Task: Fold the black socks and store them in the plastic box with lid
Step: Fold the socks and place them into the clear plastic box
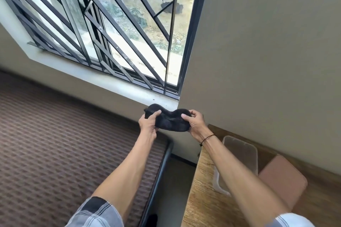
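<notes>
The black socks (168, 119) are bunched into one dark bundle held in the air in front of the window corner. My left hand (148, 122) grips the bundle's left end and my right hand (195, 122) grips its right end, thumbs on top. The clear plastic box (241, 150) stands open on the wooden table (201, 199) below my right forearm, which hides part of it. A pink lid (282, 180) lies flat just to the right of the box.
A bed with a brown patterned mattress (55, 143) and a dark frame edge (162, 167) fills the left. A narrow gap of floor separates bed and table. A barred window (114, 29) is ahead, with a plain wall (267, 51) to the right.
</notes>
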